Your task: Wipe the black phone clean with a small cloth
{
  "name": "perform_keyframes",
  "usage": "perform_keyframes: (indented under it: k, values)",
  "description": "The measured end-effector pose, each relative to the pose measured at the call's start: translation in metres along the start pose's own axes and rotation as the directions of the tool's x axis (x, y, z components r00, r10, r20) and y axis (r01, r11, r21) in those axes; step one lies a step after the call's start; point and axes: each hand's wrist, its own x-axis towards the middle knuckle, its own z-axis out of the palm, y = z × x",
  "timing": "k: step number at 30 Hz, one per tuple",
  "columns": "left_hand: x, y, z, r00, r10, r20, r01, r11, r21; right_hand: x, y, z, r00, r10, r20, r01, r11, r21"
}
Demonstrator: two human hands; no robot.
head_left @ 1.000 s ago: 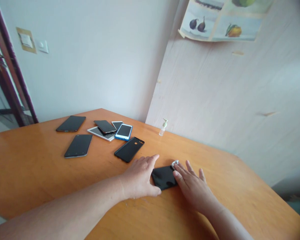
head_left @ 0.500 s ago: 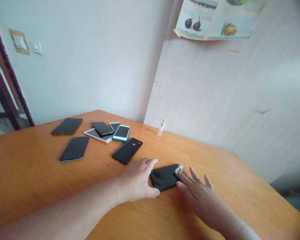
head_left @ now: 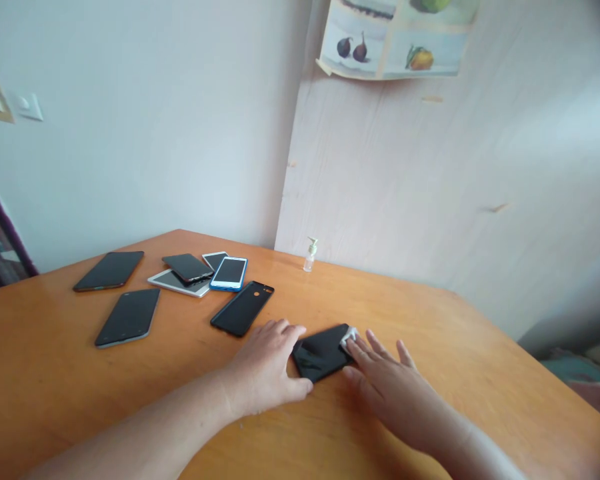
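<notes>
The black phone [head_left: 320, 357] lies flat on the wooden table [head_left: 420, 347], between the person's two hands. The left hand [head_left: 267, 370] has thumb and fingers set wide around its left end; the right hand [head_left: 387, 383] has its fingers fanned, tips pressing a white wipe [head_left: 349, 335] onto the far right corner. Just beyond the left hand lies a black case [head_left: 243, 309] (the closest obstacle), with a blue-edged phone [head_left: 229, 273] behind it and a pump bottle [head_left: 310, 257] standing farther back.
</notes>
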Motion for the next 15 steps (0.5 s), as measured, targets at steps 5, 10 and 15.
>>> perform_keyframes:
  k: [5, 10, 15]
  values:
    - [-0.001, 0.001, -0.001, 1.000, 0.019, 0.005, -0.019, 1.000, 0.018, -0.006, -0.017, 0.000, 0.999, -0.020, 0.027, 0.019, 1.000, 0.022]
    - [0.000, 0.002, -0.004, 0.999, 0.028, 0.018, -0.028, 0.999, 0.020, -0.011, -0.033, -0.006, 0.975, -0.209, 0.070, 0.201, 0.973, 0.114]
    - [0.000, 0.002, -0.006, 0.999, 0.024, 0.031, -0.025, 1.000, 0.017, 0.001, -0.005, 0.002, 0.996, 0.050, -0.071, -0.051, 0.999, -0.009]
